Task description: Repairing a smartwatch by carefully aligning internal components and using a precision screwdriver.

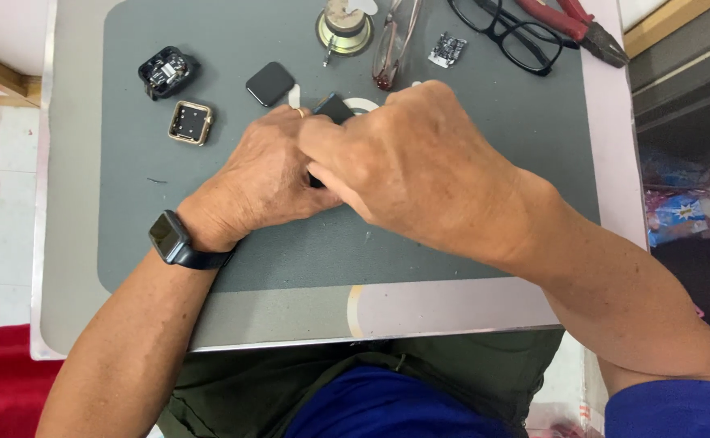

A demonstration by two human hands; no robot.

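Hands — left hand [261, 178] and right hand [407, 158] — grip closed together on a small dark device [333, 106] over the grey mat [225, 32].

The small dark object [334, 106] was mostly hidden behind the left hand [265, 174] and right hand [407, 166]. The red-handled pliers [586, 28] and round metal part [345, 28] were cut off by the top edge.

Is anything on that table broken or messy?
Yes. A gold square watch case lies open and hollow on the grey mat, its black screen lying apart beside it. A small bare circuit board lies loose near the black glasses. Both hands, left hand and right hand, hold another small dark part.
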